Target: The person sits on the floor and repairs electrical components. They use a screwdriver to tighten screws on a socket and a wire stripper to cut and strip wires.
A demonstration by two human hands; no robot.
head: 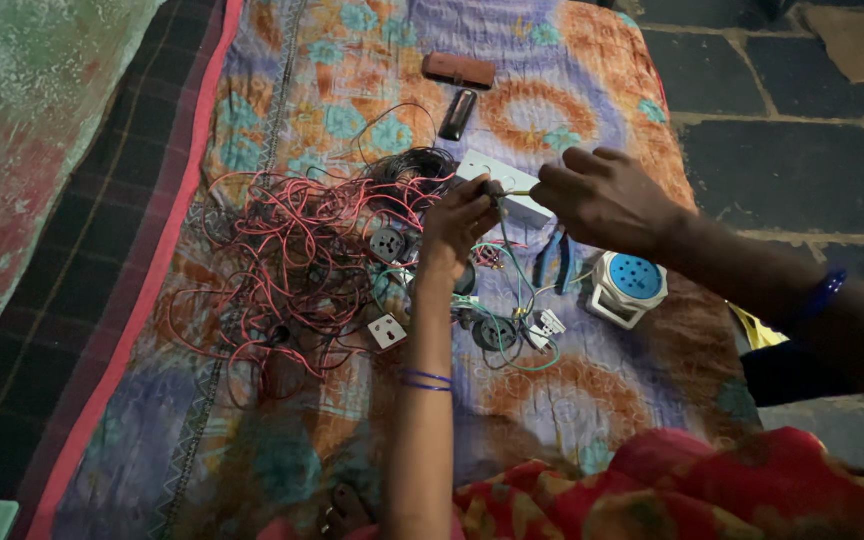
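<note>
My left hand (459, 222) pinches a small dark part with wire ends above a cluster of sockets. My right hand (607, 198) grips a thin yellowish screwdriver (514, 192) whose tip points left into the piece held by the left hand. Directly behind both hands lies a white switch box (508, 183). Under the hands sit round grey sockets (388, 243) and small white socket modules (386, 331) joined by green and red wires. A tangle of red and black wire (297, 260) spreads to the left on the patterned quilt (572, 400).
A white and blue round socket block (626, 287) sits right of the hands, with blue-handled pliers (552, 262) beside it. A brown wallet (459, 70) and a dark phone (457, 114) lie farther back. Dark stone floor (792, 130) is at the right, a checked mat (102, 240) at the left.
</note>
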